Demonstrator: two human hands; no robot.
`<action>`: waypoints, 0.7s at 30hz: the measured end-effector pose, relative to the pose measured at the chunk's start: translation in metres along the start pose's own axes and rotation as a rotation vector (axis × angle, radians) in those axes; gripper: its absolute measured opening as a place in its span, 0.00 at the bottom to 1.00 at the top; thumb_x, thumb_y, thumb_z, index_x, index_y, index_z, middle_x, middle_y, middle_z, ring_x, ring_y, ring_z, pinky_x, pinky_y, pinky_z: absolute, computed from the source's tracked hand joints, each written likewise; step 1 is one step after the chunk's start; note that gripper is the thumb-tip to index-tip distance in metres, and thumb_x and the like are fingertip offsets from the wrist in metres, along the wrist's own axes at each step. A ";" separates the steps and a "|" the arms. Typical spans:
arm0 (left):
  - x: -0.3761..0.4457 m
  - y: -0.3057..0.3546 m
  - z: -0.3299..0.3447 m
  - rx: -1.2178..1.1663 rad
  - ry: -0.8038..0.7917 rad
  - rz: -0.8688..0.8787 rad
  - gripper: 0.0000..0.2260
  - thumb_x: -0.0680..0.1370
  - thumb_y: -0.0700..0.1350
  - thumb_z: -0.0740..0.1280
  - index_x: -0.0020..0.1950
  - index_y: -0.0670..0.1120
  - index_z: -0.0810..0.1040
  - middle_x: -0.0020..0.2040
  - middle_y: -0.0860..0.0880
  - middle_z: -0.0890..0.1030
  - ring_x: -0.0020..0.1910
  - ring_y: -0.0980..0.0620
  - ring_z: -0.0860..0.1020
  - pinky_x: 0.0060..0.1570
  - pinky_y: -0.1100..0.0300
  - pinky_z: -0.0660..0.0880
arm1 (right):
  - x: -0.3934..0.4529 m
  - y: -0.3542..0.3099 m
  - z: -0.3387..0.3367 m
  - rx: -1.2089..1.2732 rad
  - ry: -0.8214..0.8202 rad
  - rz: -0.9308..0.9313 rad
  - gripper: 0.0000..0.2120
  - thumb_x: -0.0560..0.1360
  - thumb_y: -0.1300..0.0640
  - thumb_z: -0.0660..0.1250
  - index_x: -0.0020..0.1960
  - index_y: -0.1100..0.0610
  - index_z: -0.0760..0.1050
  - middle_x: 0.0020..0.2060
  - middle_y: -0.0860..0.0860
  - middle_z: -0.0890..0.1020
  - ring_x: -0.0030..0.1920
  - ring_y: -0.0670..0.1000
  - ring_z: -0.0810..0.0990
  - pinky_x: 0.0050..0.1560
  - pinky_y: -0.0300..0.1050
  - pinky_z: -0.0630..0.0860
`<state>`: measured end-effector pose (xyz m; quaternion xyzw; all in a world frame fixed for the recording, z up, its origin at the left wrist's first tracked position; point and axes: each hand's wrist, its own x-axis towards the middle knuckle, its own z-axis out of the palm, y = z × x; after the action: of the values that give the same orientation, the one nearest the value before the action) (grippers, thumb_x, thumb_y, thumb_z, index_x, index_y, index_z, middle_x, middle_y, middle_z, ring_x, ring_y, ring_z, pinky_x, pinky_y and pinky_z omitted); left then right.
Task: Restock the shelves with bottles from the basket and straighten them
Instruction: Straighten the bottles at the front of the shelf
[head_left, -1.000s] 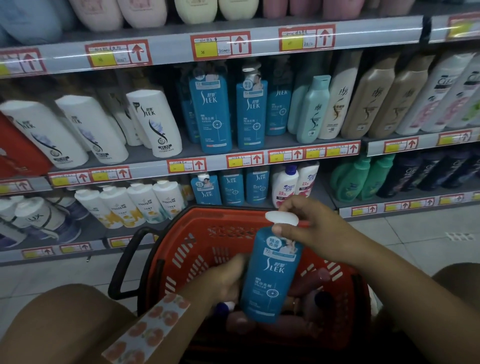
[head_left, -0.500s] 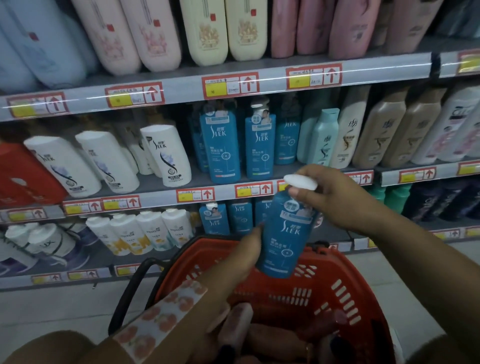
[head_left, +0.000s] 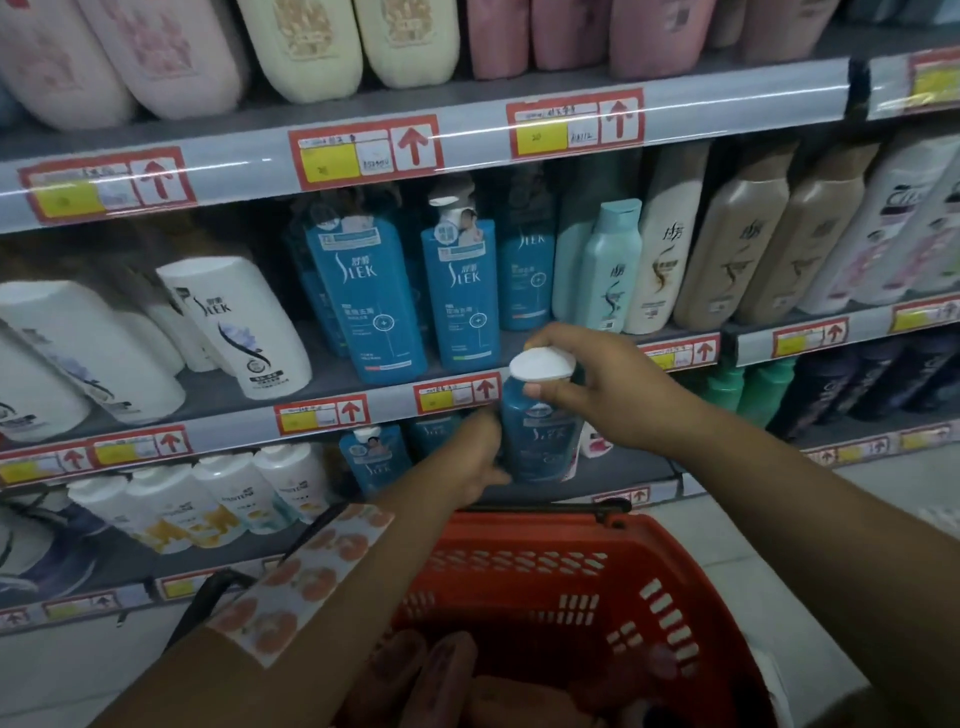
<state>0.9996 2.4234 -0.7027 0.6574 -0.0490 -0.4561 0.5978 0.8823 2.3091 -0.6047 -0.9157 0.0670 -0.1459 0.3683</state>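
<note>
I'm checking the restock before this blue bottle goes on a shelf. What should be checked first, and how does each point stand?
1. Grip: right hand holds the cap, left hand holds the body of the blue bottle: ok.
2. Bottle upright: ok.
3. Bottle clear of the red basket: ok.
4. Matching blue bottles on the middle shelf: ok.
5. Free slot there for it: cannot tell.
6. Label facing outward: not ok.

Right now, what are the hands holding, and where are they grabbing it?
A blue Slek bottle. The right hand pinches its white cap; the left hand grips the lower body.
</note>
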 end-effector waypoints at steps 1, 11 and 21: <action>0.001 -0.001 0.001 -0.043 -0.018 -0.041 0.20 0.80 0.61 0.62 0.65 0.51 0.79 0.60 0.47 0.84 0.57 0.44 0.83 0.47 0.44 0.83 | 0.003 0.006 0.005 -0.023 -0.027 0.001 0.11 0.76 0.53 0.74 0.57 0.48 0.76 0.49 0.47 0.81 0.47 0.47 0.79 0.44 0.37 0.74; 0.044 -0.024 -0.012 -0.239 0.010 -0.224 0.12 0.82 0.50 0.62 0.63 0.50 0.78 0.54 0.46 0.77 0.49 0.46 0.76 0.57 0.42 0.79 | 0.018 0.066 0.064 -0.040 -0.114 0.091 0.14 0.74 0.56 0.76 0.59 0.54 0.81 0.52 0.48 0.83 0.52 0.47 0.78 0.51 0.40 0.73; 0.076 -0.038 -0.057 -0.283 0.077 -0.199 0.10 0.83 0.46 0.60 0.59 0.49 0.79 0.51 0.48 0.82 0.50 0.49 0.80 0.54 0.48 0.77 | 0.042 0.083 0.117 0.009 -0.063 0.181 0.16 0.72 0.60 0.77 0.60 0.57 0.81 0.52 0.45 0.79 0.55 0.45 0.75 0.54 0.38 0.68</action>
<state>1.0628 2.4300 -0.7825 0.5853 0.1040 -0.4897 0.6379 0.9583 2.3161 -0.7334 -0.9083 0.1373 -0.0836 0.3862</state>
